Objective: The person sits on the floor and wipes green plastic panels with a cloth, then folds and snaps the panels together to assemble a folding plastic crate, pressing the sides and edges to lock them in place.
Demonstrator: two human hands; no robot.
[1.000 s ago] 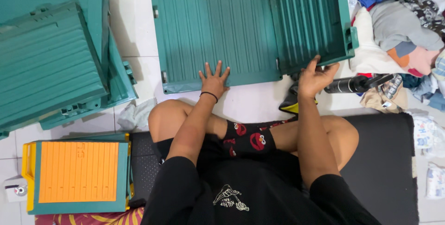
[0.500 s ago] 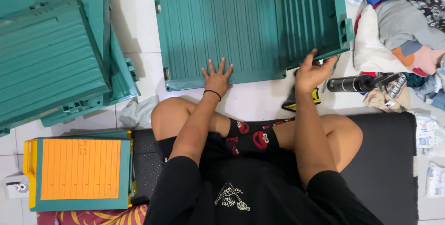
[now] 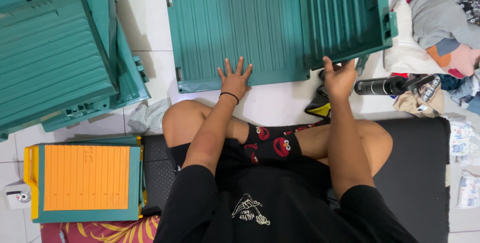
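Note:
A flat teal ribbed panel (image 3: 235,23) lies on the white tiled floor in front of me. My left hand (image 3: 234,79) rests palm-down on its near edge, fingers spread. A second teal ribbed panel (image 3: 345,13) stands tilted at the first panel's right side. My right hand (image 3: 340,75) grips this panel's lower near edge from below. I sit cross-legged on a black mat (image 3: 420,173).
A stack of teal panels (image 3: 55,58) lies at the left. A teal and orange panel (image 3: 85,178) sits near left. A black tube tool (image 3: 385,85) and a pile of clothes (image 3: 445,18) lie at the right. A crumpled cloth (image 3: 147,115) is by my knee.
The right panel has been tipped up further, and my right hand has shifted along its lower edge. My left hand stays pressed on the flat panel.

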